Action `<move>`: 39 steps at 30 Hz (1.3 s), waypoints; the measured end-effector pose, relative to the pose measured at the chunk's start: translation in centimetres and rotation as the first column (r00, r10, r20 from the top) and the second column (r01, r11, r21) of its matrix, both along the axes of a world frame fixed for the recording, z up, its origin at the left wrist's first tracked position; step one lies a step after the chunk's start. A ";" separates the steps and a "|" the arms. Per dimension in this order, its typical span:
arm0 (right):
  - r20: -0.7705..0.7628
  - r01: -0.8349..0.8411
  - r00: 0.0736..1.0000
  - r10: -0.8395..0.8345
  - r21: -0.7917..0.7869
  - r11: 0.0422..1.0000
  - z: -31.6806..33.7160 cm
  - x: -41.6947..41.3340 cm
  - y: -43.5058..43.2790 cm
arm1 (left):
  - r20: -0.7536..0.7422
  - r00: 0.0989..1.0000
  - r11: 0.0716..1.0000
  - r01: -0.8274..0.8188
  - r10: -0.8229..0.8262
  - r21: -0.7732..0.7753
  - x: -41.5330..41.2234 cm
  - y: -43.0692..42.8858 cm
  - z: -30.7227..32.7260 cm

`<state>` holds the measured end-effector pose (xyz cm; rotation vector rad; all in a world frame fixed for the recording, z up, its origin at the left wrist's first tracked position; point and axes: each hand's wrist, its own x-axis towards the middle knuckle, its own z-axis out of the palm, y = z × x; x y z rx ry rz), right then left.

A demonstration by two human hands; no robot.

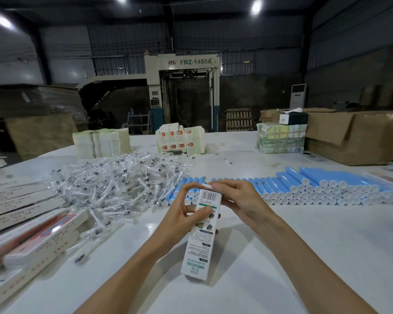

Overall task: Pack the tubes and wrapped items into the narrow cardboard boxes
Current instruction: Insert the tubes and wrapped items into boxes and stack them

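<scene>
A narrow white cardboard box (199, 245) with green print and a barcode stands tilted over the white table (304, 245), its far end raised. My left hand (182, 214) wraps its upper part, thumb on the front face. My right hand (238, 198) pinches the flap at the box's top end. Behind my hands lies a long stacked row of blue tubes (315, 186) with white caps. To the left spreads a big heap of clear-wrapped brush heads (116, 180).
Several packed narrow boxes (30, 232) lie at the left edge. Stacks of flat box blanks (101, 142), (180, 139) and a taped bundle (280, 138) stand at the table's far side. A large brown carton (354, 137) sits far right. A machine stands beyond the table.
</scene>
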<state>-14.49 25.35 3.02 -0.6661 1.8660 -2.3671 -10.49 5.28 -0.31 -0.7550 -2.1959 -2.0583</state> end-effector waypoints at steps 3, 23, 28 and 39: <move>-0.006 -0.009 1.000 0.009 0.022 1.000 -0.2 -0.5 0.2 | 0.006 1.000 1.000 0.010 -0.010 0.003 -0.1 -0.1 -0.1; -0.192 0.032 0.981 -0.001 0.161 0.986 -1.3 -0.2 0.0 | 0.017 1.000 0.993 -0.026 0.024 0.114 -0.1 -0.1 -0.2; -0.200 0.039 0.980 -0.008 0.150 0.988 -1.6 -0.5 -0.1 | 0.002 0.999 0.994 -0.050 0.050 0.093 0.0 -0.1 -0.3; 0.256 -0.145 0.955 0.148 -0.031 0.989 -3.7 1.1 -3.3 | 0.114 0.984 0.915 -0.171 0.138 0.366 -1.7 -1.1 -0.8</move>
